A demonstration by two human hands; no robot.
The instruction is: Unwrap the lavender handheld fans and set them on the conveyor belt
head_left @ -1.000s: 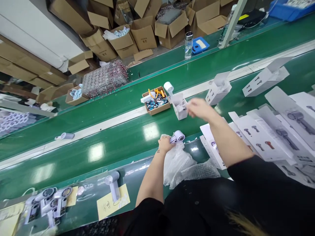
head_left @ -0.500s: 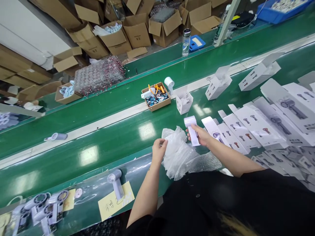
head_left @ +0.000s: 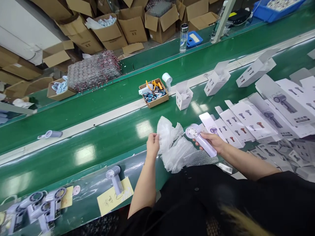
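Observation:
My right hand [head_left: 213, 141] is closed round the handle of a pale purple handheld fan [head_left: 202, 141]; the fan's round grille faces up and to the left. Between my hands, a pile of bubble wrap bags [head_left: 180, 152] lies at the table's near edge. My left hand [head_left: 153, 143] pinches the edge of one raised bubble wrap bag [head_left: 164, 132], which hangs beside the pile. The fan's head is close to the wrap, outside the raised bag.
White printed fan boxes [head_left: 246, 119] stand in rows at right. A small carton [head_left: 157, 101] of parts and pliers sits across the green belt [head_left: 118, 137]. Another fan [head_left: 115, 179] rests on a yellow note [head_left: 108, 200]; partly assembled fans [head_left: 39, 206] lie lower left.
My right hand has turned the fan so its grille shows and its handle points down right. My left hand has lifted one bubble wrap bag away from the pile.

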